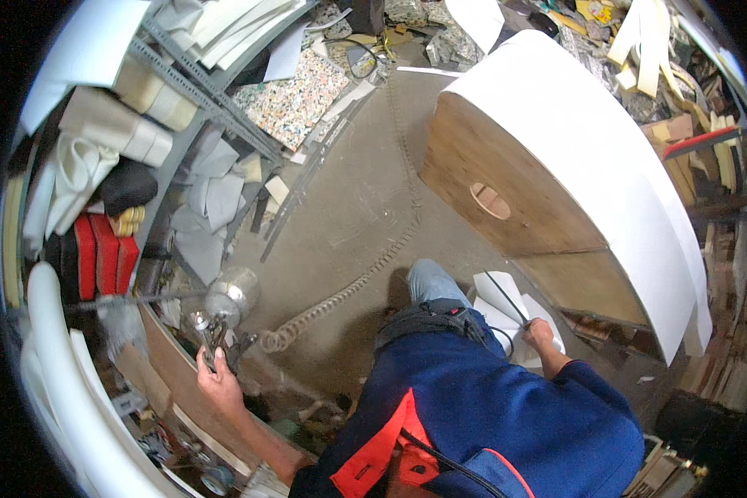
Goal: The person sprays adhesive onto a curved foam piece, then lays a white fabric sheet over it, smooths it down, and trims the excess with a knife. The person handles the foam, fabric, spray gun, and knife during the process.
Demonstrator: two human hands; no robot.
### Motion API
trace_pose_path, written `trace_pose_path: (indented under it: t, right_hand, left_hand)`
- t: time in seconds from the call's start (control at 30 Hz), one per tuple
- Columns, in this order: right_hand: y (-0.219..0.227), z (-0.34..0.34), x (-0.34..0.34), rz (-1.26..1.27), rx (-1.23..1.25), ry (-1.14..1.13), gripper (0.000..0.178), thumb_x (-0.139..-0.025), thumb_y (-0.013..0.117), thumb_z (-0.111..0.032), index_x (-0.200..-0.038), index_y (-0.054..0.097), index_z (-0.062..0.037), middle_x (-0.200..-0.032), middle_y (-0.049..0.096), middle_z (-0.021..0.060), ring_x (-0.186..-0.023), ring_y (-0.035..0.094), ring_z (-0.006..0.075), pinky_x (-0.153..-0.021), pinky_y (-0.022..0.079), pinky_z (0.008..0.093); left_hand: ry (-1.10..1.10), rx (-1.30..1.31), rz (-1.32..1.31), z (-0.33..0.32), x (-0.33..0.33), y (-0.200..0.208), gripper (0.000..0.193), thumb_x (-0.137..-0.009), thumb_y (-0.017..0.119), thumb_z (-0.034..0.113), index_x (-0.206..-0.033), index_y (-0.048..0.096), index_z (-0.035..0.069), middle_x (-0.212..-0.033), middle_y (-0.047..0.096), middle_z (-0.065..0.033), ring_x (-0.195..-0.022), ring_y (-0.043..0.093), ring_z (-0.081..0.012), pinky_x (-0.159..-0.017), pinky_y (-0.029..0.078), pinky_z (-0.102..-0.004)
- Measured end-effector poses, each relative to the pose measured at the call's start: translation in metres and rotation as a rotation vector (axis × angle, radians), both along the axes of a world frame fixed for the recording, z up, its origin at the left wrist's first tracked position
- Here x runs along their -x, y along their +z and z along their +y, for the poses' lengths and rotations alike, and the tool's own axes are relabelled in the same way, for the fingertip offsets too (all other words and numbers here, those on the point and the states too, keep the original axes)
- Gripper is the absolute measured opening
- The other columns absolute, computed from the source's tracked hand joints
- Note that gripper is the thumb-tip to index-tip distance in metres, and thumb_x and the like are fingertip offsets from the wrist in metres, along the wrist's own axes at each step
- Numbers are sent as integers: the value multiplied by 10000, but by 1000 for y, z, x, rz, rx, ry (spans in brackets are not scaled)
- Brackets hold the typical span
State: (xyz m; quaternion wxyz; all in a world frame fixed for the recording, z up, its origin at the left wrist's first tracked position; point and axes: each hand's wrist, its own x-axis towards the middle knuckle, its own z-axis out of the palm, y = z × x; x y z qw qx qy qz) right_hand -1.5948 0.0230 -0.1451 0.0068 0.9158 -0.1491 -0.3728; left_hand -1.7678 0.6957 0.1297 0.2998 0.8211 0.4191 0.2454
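Observation:
My left hand (218, 382) is closed on a metal spray gun (216, 330) at the lower left. A round translucent cup (234, 292) sits at the gun, and a coiled air hose (340, 295) runs from beside it across the floor. My right hand (539, 334) is closed around a thin black cord (506, 295), close to a folded white sheet (494, 292) low on the floor. Beyond that hand stands a large curved wooden piece (515, 195) covered with white padding (573, 108); an oval hole is cut in its wooden side.
Metal shelving (203, 79) with foam sheets and rolls lines the left. Red and black pads (104, 253) stack there. A speckled foam board (295, 100) leans near the shelves. Scrap piles (456, 46) crowd the back. A long white roll (54, 332) curves along the near left.

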Motion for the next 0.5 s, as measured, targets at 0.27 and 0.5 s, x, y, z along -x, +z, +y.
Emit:
trace_pose_path:
  t: [0.27,0.5]
  right_hand:
    - [-20,110,-96,178,58,-62,373,-762,747,-285,-1068,716,-75,-1102,729,152,-1032,708,328,-850,581,410]
    - [23,252,-248,266,163,-46,356,-780,739,-240,-1101,717,-89,-1134,726,151,-1053,713,300,-878,590,392]
  left_hand:
    - [-53,-99,150,133,-233,-3,445,-999,653,183,-1336,535,-83,-1177,668,-182,-1051,600,-199,-926,479,-336]
    - [-292,-32,175,241,-431,-24,416,-992,656,211,-1274,588,-86,-1151,689,-210,-1002,631,-239,-901,496,-358]
